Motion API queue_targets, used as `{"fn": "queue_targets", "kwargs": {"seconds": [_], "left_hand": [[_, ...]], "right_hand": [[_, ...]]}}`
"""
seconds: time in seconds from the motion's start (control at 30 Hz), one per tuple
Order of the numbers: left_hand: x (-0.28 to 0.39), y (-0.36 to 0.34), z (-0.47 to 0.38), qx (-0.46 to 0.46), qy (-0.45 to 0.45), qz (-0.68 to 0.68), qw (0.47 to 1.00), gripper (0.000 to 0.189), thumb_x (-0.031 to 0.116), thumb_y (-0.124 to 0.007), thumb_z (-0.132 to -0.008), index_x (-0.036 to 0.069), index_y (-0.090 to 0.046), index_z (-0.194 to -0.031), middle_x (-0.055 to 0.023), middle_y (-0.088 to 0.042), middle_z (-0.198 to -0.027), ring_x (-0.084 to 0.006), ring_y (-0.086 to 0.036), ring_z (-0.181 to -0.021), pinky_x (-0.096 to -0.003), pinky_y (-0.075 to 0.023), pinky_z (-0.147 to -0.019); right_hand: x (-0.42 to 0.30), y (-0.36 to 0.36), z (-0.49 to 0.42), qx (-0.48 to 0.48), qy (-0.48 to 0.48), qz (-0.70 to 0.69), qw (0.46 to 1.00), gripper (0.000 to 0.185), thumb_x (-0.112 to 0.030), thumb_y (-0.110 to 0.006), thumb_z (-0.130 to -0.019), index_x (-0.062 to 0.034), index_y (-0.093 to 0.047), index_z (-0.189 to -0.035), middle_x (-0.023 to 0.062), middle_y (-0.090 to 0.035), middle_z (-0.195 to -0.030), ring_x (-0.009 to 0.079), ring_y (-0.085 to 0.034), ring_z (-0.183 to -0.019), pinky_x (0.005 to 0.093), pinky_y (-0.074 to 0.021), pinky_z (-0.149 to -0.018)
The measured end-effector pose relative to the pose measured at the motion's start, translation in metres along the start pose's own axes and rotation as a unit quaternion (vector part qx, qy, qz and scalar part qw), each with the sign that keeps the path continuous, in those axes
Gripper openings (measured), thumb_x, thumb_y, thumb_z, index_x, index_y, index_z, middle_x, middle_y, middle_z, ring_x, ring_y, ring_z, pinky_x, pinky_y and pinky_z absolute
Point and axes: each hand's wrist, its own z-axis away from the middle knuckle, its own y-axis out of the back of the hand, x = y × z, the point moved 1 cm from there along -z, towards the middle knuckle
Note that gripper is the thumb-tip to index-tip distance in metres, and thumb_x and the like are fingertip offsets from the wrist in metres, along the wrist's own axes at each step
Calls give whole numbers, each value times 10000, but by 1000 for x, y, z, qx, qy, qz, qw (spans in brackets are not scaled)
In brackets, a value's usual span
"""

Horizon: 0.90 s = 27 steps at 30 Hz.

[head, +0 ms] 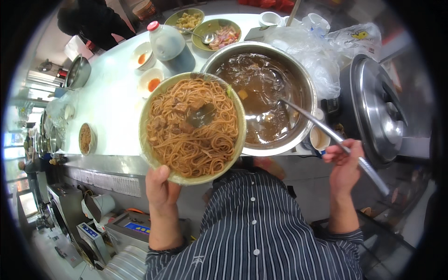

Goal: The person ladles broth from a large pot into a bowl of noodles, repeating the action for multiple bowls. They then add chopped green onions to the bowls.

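My left hand point(161, 187) grips the near rim of a green bowl point(241, 138), which a clear plastic film appears to line. Brown noodles point(213, 150) fill it, with chunks of meat or tofu and a dark leaf-like piece point(201, 115) on top. Between the fingers of my right hand point(344, 162) is the metal handle of a ladle point(316, 122). The ladle's lower end is sunk in brown broth point(255, 80), so its bowl is hidden. That broth stands in a wide steel basin point(308, 80) on the white table point(108, 112), just right of the noodles.
A red-capped plastic jug point(171, 49) of dark liquid stands behind the noodles. Farther back are bowls of chopped pink food point(225, 36) and yellowish pieces point(189, 21). Plastic bags point(315, 59) and a lidded steel cooker point(378, 108) flank the basin. A person in dark clothing point(92, 22) is at upper left.
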Motion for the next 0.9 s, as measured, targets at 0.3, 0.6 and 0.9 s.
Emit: {"fn": "queue_targets", "kwargs": {"seconds": [0.3, 0.6, 0.9], "left_hand": [[-11, 1, -9, -18, 39, 22, 999, 726, 168, -663, -869, -85, -314, -1453, -203, -473, -1429, -323, -479, -1312, -435, -392, -1100], [-23, -22, -40, -60, 72, 8, 996, 715, 222, -622, -909, -73, -283, -1464, -205, -507, -1391, -300, -568, -1214, -405, -519, -956], [-35, -42, -63, -101, 108, 25, 989, 656, 222, -664, -878, -54, -365, -1393, -159, -617, -1200, -190, -689, -924, -273, -612, -660]], "right_hand": [[-76, 50, -12, 61, 13, -18, 998, 341, -406, -423, -1053, -105, -553, -960, 108, -668, -691, 136, -621, -527, 205, -478, -480], [-99, 65, -3, -33, 31, -128, 991, 326, -361, -396, -1068, -94, -566, -991, 111, -649, -694, 126, -554, -468, 197, -446, -420], [-96, 56, 35, -129, 125, -86, 980, 315, -359, -324, -1067, -100, -474, -971, 212, -643, -805, 213, -616, -570, 252, -520, -508]]}}
